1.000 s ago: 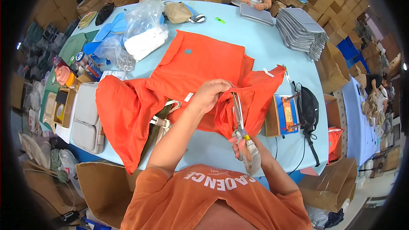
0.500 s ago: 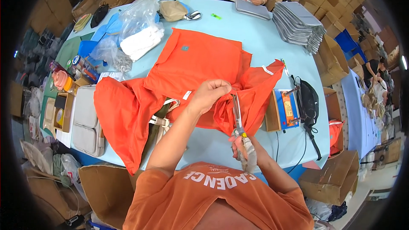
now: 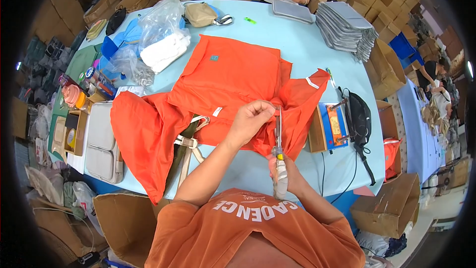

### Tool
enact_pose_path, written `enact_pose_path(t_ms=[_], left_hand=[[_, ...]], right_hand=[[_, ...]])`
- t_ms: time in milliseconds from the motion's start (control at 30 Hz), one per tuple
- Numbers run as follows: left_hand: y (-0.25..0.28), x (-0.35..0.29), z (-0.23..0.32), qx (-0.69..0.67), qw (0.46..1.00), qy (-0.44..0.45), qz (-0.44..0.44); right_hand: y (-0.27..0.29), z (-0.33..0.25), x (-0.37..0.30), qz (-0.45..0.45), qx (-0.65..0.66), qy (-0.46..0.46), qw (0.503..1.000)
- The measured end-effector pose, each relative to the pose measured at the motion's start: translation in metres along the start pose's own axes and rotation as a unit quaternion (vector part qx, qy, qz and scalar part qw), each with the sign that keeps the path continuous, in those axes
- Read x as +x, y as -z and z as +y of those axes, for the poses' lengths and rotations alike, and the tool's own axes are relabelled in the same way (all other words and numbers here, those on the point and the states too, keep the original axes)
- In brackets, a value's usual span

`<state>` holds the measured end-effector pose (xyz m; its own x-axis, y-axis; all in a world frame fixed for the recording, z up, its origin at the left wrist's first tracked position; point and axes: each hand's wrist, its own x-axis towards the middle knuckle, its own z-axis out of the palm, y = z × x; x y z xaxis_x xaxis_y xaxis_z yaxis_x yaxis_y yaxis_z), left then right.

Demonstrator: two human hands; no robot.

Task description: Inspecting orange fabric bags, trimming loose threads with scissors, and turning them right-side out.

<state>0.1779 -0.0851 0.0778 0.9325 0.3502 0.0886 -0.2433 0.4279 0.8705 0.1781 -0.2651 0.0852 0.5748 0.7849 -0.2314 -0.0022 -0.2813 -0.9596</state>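
Left hand (image 3: 255, 120) is pinched on the red cloth (image 3: 300, 106), which lies rumpled on the counter (image 3: 297, 39); scissors (image 3: 279, 141) are grasped in the right hand (image 3: 291, 171). Cloth is judged light, soft, limp; best held taut near the cut.

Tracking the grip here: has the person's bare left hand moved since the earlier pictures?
Yes: the bare left hand has shifted slightly rightward and lower in view, judged against the rectangular blue device with an orange panel.

Metal-bladed scissors (image 3: 278, 150) point forward over rumpled orange-red fabric (image 3: 297, 114).
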Motion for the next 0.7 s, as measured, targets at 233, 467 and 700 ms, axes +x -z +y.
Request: enact_pose_path(t_ms=[233,467,700], left_hand=[[-0.001,-0.002,-0.002,-0.011,1.0,-0.006,0.008],[-0.004,-0.001,-0.005,-0.003,1.0,-0.012,0.012],[0.001,-0.001,-0.005,-0.008,1.0,-0.006,0.018]], right_hand=[[-0.001,-0.009,-0.003,0.077,-0.188,0.061,0.977],[-0.001,0.009,0.001,0.096,-0.219,0.022,0.971],[-0.007,0.013,0.005,0.123,-0.25,-0.006,0.96]])
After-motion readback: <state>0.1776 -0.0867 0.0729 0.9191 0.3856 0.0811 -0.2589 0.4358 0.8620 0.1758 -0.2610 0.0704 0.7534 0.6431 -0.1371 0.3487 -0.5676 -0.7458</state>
